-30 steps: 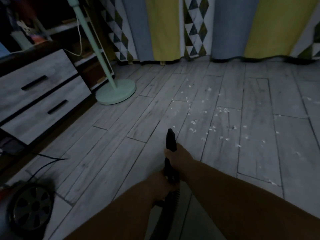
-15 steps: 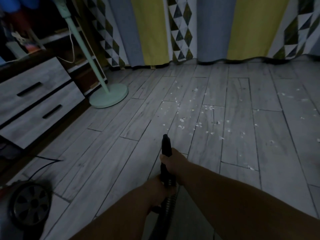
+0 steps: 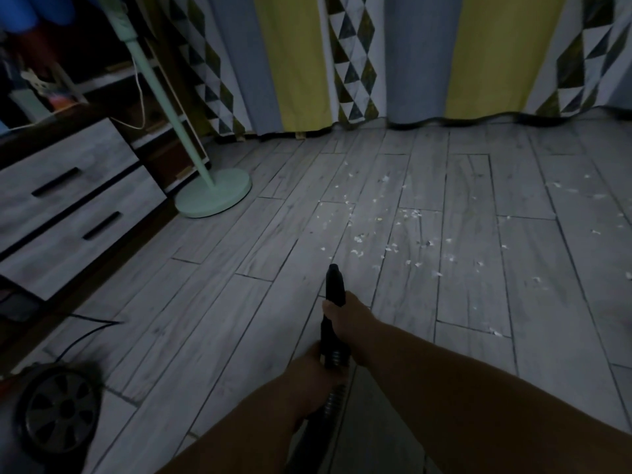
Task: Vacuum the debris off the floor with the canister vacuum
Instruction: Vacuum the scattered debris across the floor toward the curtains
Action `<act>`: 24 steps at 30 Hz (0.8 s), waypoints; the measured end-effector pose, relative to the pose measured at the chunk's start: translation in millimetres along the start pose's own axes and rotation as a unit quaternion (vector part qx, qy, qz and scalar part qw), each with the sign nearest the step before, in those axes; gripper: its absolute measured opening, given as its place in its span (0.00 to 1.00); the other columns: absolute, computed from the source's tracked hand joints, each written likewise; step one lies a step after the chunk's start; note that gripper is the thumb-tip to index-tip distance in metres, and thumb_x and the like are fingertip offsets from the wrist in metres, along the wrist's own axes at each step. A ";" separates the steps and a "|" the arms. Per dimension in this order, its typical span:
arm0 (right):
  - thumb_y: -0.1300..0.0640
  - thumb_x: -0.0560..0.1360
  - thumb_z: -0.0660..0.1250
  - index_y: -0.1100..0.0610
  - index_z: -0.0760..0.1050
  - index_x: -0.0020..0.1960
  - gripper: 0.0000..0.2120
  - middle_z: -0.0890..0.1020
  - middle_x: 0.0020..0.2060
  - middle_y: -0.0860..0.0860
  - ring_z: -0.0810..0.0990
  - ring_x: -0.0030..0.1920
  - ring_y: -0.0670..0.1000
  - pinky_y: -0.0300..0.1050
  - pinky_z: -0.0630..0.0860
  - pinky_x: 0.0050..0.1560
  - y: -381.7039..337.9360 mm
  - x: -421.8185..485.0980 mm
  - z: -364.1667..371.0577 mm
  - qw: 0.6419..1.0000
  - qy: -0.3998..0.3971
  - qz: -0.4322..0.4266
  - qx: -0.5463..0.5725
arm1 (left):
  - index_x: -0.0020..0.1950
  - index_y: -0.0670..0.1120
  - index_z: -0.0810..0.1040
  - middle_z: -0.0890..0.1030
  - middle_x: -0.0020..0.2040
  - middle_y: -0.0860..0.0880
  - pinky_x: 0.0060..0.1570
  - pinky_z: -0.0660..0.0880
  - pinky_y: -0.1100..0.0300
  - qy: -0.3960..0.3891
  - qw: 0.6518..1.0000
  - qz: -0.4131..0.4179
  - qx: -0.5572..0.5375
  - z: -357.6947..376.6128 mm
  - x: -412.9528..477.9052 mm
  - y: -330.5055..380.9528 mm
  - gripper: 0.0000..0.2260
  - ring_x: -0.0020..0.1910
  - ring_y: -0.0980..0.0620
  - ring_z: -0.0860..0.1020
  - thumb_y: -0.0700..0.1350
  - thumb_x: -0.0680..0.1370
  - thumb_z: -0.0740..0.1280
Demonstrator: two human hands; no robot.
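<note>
Both my hands grip the black vacuum nozzle (image 3: 334, 283), which points away from me over the grey plank floor. My right hand (image 3: 347, 318) holds it further forward; my left hand (image 3: 313, 369) holds it where the ribbed hose (image 3: 333, 400) joins. Small white bits of debris (image 3: 386, 234) lie scattered on the floor just beyond the nozzle tip and off to the right. The canister vacuum's wheel (image 3: 60, 412) shows at the lower left.
A pale green fan stand (image 3: 213, 195) rests on its round base at the left, beside a grey drawer unit (image 3: 68, 206). A black cable (image 3: 85, 331) runs along the floor at the left. Patterned curtains (image 3: 376, 56) hang across the back.
The view has shifted a little, so the debris sits slightly lower and to the left of where it was half a second ago. My hands keep the same hold on the nozzle.
</note>
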State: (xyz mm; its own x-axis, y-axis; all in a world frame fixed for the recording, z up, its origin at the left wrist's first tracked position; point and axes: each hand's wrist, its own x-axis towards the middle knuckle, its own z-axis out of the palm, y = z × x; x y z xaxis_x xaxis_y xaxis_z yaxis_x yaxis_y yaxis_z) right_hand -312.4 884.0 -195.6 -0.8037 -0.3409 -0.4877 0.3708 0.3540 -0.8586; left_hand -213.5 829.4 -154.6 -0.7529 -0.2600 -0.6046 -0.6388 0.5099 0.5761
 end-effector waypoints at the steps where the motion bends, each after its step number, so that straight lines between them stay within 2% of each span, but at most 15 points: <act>1: 0.50 0.81 0.59 0.59 0.58 0.76 0.27 0.73 0.63 0.60 0.75 0.59 0.61 0.54 0.73 0.60 -0.2 0.9 0.2 1.000 0.004 0.000 0.009 | 0.74 0.52 0.59 0.76 0.63 0.45 0.51 0.73 0.60 0.004 1.000 -0.001 0.007 0.2 2.1 -0.1 0.25 0.56 0.47 0.76 0.50 0.79 0.63; 3: 0.50 0.81 0.59 0.58 0.59 0.75 0.26 0.73 0.64 0.61 0.75 0.59 0.61 0.54 0.74 0.60 -0.7 2.8 0.8 1.000 0.008 0.004 0.021 | 0.76 0.52 0.55 0.75 0.64 0.44 0.51 0.71 0.60 0.006 1.000 -0.003 0.018 -0.6 6.3 0.5 0.27 0.59 0.46 0.76 0.50 0.80 0.62; 6: 0.51 0.81 0.60 0.58 0.61 0.74 0.24 0.75 0.61 0.61 0.76 0.57 0.61 0.55 0.75 0.59 -1.0 7.3 -0.1 0.999 0.009 0.003 0.035 | 0.76 0.52 0.53 0.75 0.64 0.45 0.51 0.72 0.60 -0.004 1.000 0.004 0.017 -2.4 11.1 0.0 0.28 0.58 0.47 0.76 0.49 0.80 0.62; 12: 0.51 0.80 0.60 0.58 0.64 0.70 0.21 0.76 0.54 0.58 0.77 0.50 0.57 0.51 0.75 0.51 -2.0 20.6 -4.6 0.999 0.006 0.001 0.049 | 0.76 0.53 0.53 0.75 0.63 0.47 0.46 0.69 0.63 -0.011 1.000 0.021 0.005 -7.2 25.0 1.2 0.27 0.48 0.54 0.73 0.49 0.80 0.62; 19: 0.51 0.82 0.58 0.58 0.61 0.73 0.22 0.74 0.52 0.56 0.74 0.49 0.54 0.47 0.71 0.49 -6.8 39.8 -7.7 0.998 0.020 -0.011 0.066 | 0.75 0.51 0.56 0.74 0.63 0.46 0.47 0.70 0.64 -0.010 0.999 0.038 -0.006 -15.2 45.8 8.5 0.26 0.49 0.54 0.73 0.46 0.80 0.62; 22: 0.52 0.82 0.58 0.58 0.61 0.72 0.21 0.73 0.46 0.51 0.74 0.43 0.49 0.44 0.70 0.45 -8.0 46.8 -9.0 0.997 0.025 -0.017 0.071 | 0.75 0.51 0.56 0.74 0.63 0.46 0.45 0.69 0.66 -0.013 0.999 0.047 0.008 -18.7 53.8 11.1 0.26 0.48 0.55 0.72 0.46 0.80 0.62; 24: 0.51 0.82 0.57 0.57 0.62 0.72 0.21 0.73 0.45 0.50 0.73 0.41 0.48 0.45 0.71 0.46 -6.8 50.4 -9.4 0.996 0.025 -0.016 0.080 | 0.75 0.51 0.56 0.74 0.64 0.47 0.48 0.70 0.65 -0.014 0.999 0.048 0.009 -19.9 58.2 10.9 0.26 0.49 0.55 0.72 0.48 0.80 0.62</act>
State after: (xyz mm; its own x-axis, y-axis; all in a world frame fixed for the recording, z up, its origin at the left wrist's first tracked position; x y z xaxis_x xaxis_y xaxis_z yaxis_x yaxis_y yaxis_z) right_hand -359.8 872.7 -212.8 -0.8375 -0.3043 -0.4539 0.4100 0.1990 -0.8901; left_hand -267.4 803.4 -172.6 -0.8060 -0.1850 -0.5623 -0.5600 0.5461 0.6230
